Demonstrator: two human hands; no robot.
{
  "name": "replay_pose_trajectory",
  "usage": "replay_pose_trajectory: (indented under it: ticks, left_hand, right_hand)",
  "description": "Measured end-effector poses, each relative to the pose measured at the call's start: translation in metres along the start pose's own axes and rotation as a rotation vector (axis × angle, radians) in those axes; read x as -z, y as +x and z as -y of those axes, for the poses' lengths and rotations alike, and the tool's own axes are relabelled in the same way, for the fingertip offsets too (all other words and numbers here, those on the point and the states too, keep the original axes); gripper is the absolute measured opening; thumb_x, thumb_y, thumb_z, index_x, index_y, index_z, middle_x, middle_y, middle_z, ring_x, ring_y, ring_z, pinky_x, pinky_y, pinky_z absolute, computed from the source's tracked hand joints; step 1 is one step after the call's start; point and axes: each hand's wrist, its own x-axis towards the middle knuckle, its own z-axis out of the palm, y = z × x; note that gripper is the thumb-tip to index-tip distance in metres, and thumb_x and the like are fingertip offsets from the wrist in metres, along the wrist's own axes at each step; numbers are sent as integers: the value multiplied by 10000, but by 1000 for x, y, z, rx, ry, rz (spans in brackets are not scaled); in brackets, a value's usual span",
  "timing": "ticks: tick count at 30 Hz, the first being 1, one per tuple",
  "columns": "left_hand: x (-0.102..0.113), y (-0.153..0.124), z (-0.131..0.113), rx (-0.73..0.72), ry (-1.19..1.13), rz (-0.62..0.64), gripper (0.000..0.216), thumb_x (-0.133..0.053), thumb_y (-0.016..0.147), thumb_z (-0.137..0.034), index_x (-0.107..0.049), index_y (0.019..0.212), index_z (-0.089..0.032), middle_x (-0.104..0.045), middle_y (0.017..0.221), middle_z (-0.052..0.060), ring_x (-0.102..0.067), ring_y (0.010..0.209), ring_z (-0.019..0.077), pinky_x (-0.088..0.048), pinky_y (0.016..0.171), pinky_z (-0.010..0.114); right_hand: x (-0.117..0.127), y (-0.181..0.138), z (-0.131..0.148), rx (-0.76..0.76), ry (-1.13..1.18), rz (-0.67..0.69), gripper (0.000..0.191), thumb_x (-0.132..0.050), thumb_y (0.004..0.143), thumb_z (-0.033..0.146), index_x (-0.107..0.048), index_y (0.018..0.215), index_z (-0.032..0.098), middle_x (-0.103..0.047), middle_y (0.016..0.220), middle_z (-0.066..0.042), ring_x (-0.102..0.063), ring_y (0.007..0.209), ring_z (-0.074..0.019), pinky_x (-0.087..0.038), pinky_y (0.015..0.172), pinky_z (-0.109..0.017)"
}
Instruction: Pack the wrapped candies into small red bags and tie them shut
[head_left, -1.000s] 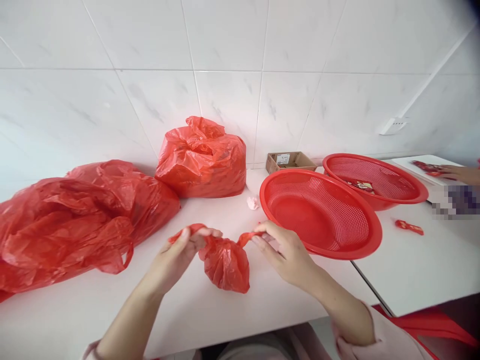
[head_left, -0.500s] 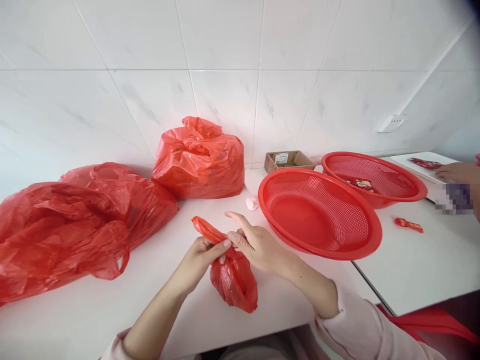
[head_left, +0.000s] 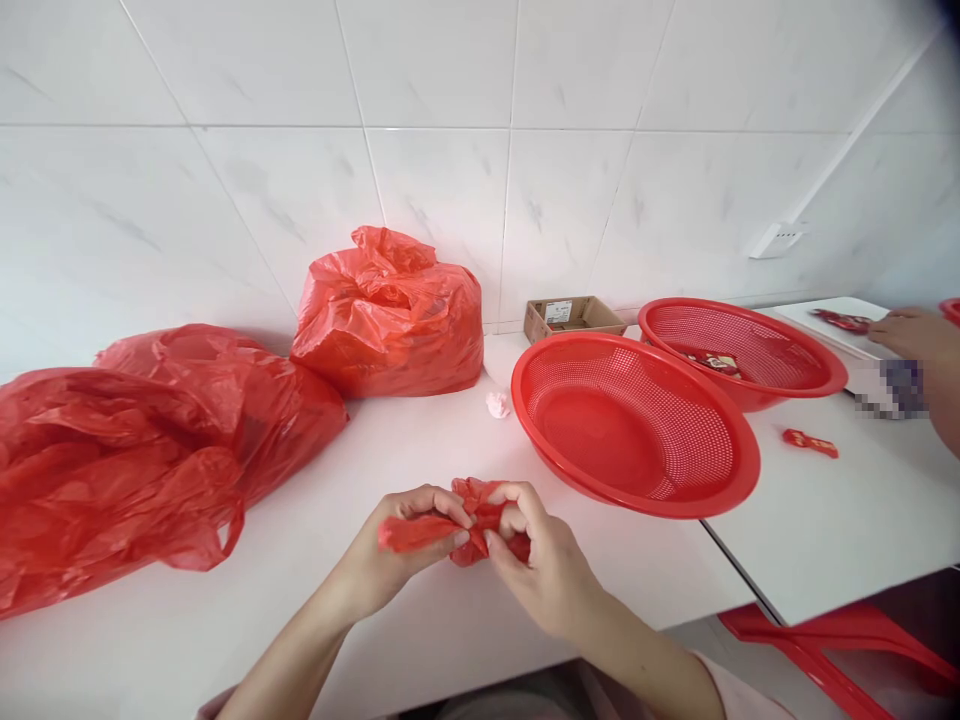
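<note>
A small red plastic bag (head_left: 471, 492) is bunched up between my two hands, over the front part of the white table. My left hand (head_left: 401, 545) pinches its gathered neck, and a twisted end of the bag sticks out leftward across the palm. From the other side my right hand (head_left: 536, 560) grips the bag, thumb and fingertips close to those of the left. The fingertips nearly meet at the middle of the bag. Whatever the bag contains is hidden.
Big red plastic bags (head_left: 390, 320) stand at the back and lie on the left (head_left: 135, 460). Red colanders (head_left: 622, 430) are at right, with a cardboard box (head_left: 574, 316) behind. A crumpled tissue (head_left: 497, 404) and a red packet (head_left: 810, 443) lie on the table. Another person's hand (head_left: 911, 335) is at far right.
The small bag has been turned: its body, hanging toward me before, now sits beyond my fingers. My right hand has come lower and its extended index finger has curled onto the bag.
</note>
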Motion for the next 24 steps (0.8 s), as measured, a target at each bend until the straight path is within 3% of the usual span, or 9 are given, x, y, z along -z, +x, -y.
replay_pose_trajectory:
  ticks: [3,5,8,12,16,19,24]
  left_hand:
    - [-9,-2,2,-113,154,-40,90,-690,759,-163,-640,828,-192,-674,884,36,-646,796,185,-510,741,303]
    - [-14,-2,3,-148,221,-75,170,-653,729,-88,-589,832,-207,-672,857,12,-646,734,159,-511,657,265]
    - [-17,4,10,-317,414,-220,266,-578,721,-15,-549,873,-231,-676,853,-16,-647,717,138,-486,582,219]
    - [-14,15,27,-649,746,-415,417,-502,784,36,-587,1054,-271,-669,927,-17,-630,830,129,-505,707,237]
    - [-11,16,33,-669,785,-415,420,-539,818,-4,-573,1139,-271,-606,996,15,-603,845,128,-513,684,220]
    - [-10,10,28,-654,834,-421,304,-561,818,-31,-609,1029,-244,-568,931,15,-577,767,122,-488,609,206]
    - [-3,2,20,-673,824,-338,261,-558,835,-44,-659,983,-234,-642,882,17,-627,750,123,-510,625,206]
  right_hand:
    - [8,8,4,142,-52,-92,168,-512,855,146,-548,994,233,-651,943,-56,-620,887,-199,-508,784,-340]
    - [10,12,7,160,35,-51,209,-477,899,157,-563,1073,236,-654,1079,-67,-606,1003,-196,-489,879,-352]
    - [1,14,5,1,252,36,253,-418,977,247,-520,1209,242,-661,1005,-44,-624,929,-162,-499,832,-309]
    - [-18,15,-5,-176,601,114,292,-418,1000,389,-502,1232,233,-595,766,14,-577,689,-119,-469,652,-246]
    - [-17,26,-12,-213,769,159,300,-511,957,440,-605,1079,184,-583,747,11,-525,636,-91,-421,589,-219]
    - [-7,33,-13,-224,764,242,276,-590,912,419,-653,941,152,-590,778,-3,-522,656,-85,-418,595,-214]
    - [1,30,-5,-240,625,335,187,-581,897,320,-651,942,153,-636,841,-21,-558,710,-106,-444,615,-224]
